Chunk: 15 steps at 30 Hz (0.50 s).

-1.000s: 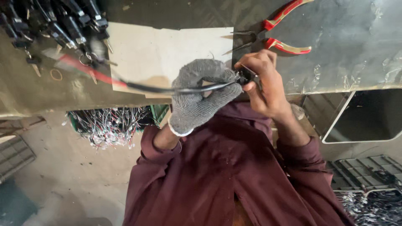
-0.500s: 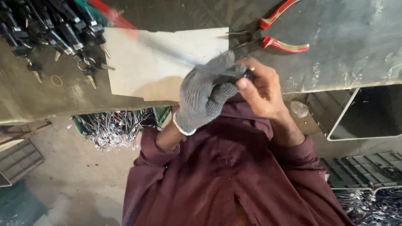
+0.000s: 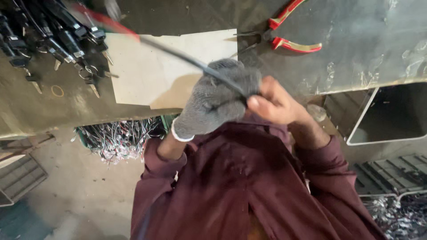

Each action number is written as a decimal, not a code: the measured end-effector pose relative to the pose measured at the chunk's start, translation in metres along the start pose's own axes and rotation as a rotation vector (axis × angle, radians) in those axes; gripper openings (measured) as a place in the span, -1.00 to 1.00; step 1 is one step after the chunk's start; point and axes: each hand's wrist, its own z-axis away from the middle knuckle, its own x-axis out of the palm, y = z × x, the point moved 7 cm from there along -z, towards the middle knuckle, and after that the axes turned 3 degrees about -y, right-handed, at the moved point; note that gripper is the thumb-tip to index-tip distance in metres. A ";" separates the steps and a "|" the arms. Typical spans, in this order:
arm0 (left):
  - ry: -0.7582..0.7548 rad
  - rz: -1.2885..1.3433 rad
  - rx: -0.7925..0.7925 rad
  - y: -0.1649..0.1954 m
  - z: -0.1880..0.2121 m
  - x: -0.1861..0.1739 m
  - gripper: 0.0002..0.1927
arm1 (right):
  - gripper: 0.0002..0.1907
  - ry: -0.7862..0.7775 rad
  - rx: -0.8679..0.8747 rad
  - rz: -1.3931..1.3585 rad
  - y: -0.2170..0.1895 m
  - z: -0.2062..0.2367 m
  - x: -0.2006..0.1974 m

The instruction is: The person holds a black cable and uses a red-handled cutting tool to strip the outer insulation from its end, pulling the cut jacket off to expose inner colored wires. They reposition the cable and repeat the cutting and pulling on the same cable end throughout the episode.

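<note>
So, only the head view to go on, looking straight down; the landmark for everything is the pale cardboard sheet [image 3: 173,66] lying on the dull metal workbench [image 3: 364,49]. Left hand [image 3: 213,104], in a grey knit glove, sits at the near right corner of that sheet, fingers curled shut around a black cable [image 3: 195,62]; the cable runs up and left from the fist, crossing over the sheet, and turns into a red blurred stretch [image 3: 102,20] past the sheet's far left corner. Right hand [image 3: 275,104] is bare, right beside the glove and touching it, thumb and fingers pinched closed on the same cable where it comes out of the glove; what exactly sits under the fingertips I can't tell. Red-handled pliers [image 3: 284,38] lie on the bench just right of the sheet's far right corner, apart from both hands. Left of the sheet, a bunch of black keys and connectors [image 3: 49,40] spreads over the bench. Below the sheet's near edge, under the bench, a green bin of tangled wires [image 3: 120,138] shows; maroon sleeves [image 3: 231,186] fill the bottom of the view.
</note>
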 end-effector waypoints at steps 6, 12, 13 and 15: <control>0.090 0.151 -0.087 -0.003 0.002 -0.003 -0.80 | -0.24 -0.081 -0.153 -0.380 0.013 0.005 0.012; 0.279 0.237 -0.241 -0.038 0.002 0.003 -0.75 | -0.34 0.520 -0.322 0.107 0.023 0.000 -0.015; 0.252 0.091 -0.049 -0.027 -0.001 0.002 -0.73 | -0.33 0.686 -0.209 0.053 0.027 0.002 -0.022; 0.280 0.209 -0.126 -0.039 0.001 0.001 -0.65 | -0.25 0.741 -0.164 0.188 0.007 0.000 -0.023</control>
